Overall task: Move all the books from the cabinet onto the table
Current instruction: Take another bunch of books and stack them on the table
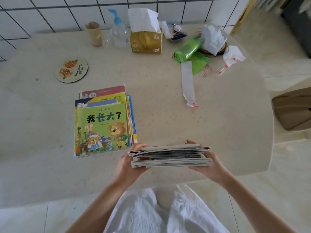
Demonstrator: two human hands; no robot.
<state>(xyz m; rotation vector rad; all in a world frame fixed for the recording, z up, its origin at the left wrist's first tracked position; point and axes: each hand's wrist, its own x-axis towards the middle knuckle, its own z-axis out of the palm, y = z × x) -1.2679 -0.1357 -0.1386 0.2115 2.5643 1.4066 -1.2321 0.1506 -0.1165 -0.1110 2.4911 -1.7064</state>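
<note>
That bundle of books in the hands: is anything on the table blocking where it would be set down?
Nothing visible does. The bundle of books is over bare table, right of the green-covered stack.

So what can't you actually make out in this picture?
- Covers of the held stack of books: head view shows it edge-on, between left hand and right hand.
- Lower books in the pile on the table: covered by the green bear book.
- The cabinet: out of frame.
- Small clutter behind the tissue pack: blurred.
</note>
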